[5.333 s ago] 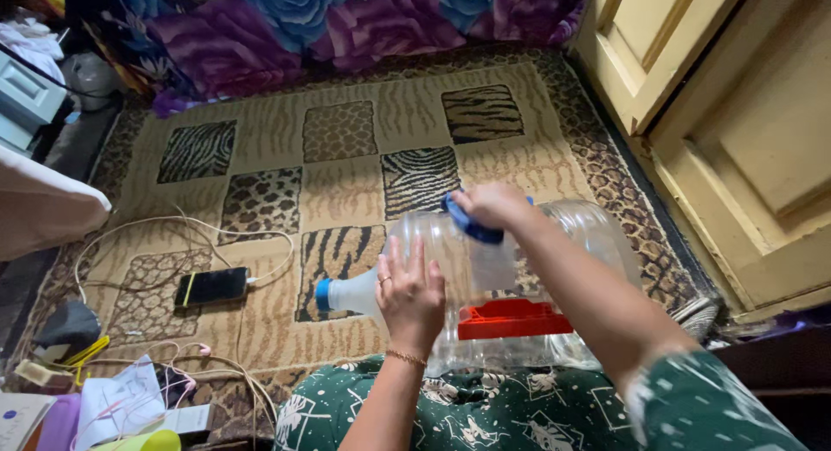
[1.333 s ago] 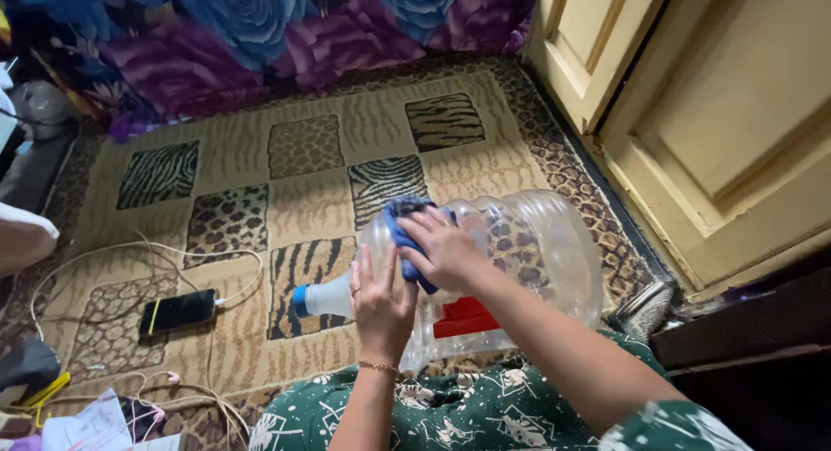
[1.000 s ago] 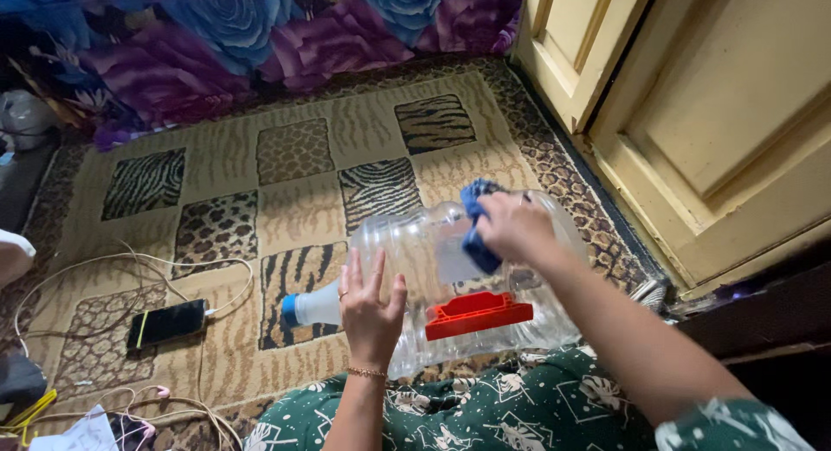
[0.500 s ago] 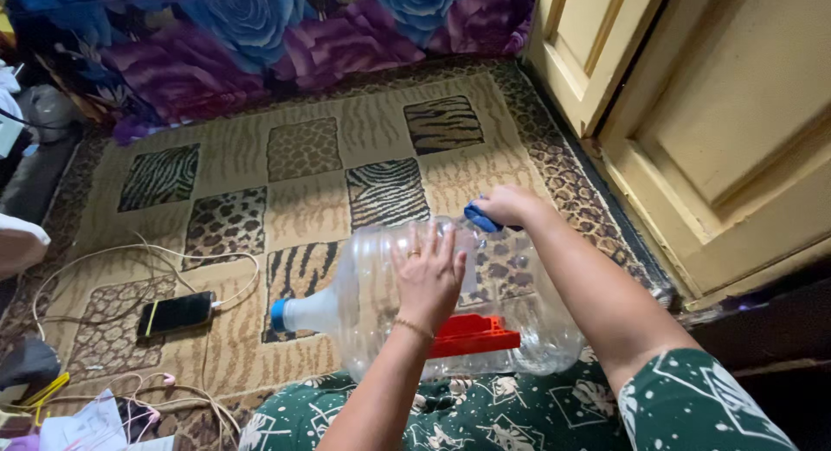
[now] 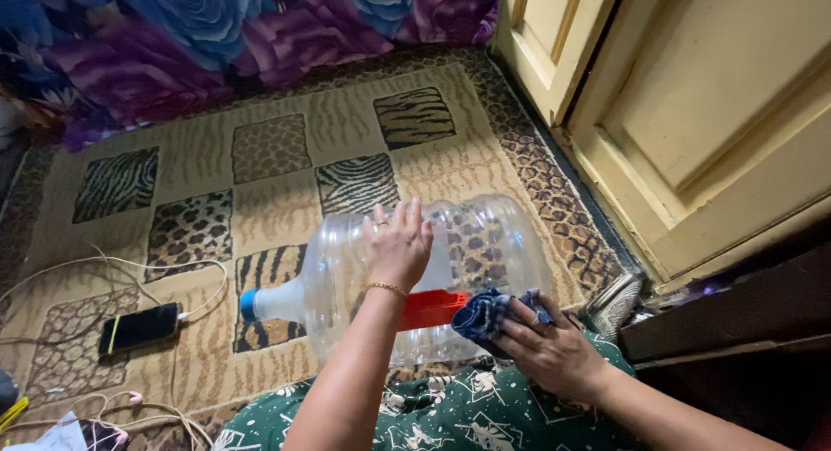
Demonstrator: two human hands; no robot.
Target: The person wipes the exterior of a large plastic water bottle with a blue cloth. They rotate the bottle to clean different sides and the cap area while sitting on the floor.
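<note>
A large clear plastic water jug [image 5: 489, 243] lies on its side on my lap and the carpet, its blue-capped neck [image 5: 251, 304] pointing left. A red handle [image 5: 430, 309] shows on its near side. My left hand [image 5: 398, 241] rests flat on top of the jug, fingers spread, a ring and a bracelet on it. My right hand [image 5: 547, 346] is low at the jug's near right side, holding a crumpled blue cloth [image 5: 485, 313] against the plastic beside the red handle.
A patchwork animal-print carpet [image 5: 268, 148] covers the floor. A black phone [image 5: 138, 328] on a white cable lies at the left, with more cables near the bottom left. Yellow wooden doors [image 5: 692, 131] stand at the right. Floral purple-blue fabric [image 5: 216, 27] runs along the back.
My right hand has carried the blue cloth from the jug's top far side down to its near right side. My left hand slid a little left on the jug's top.
</note>
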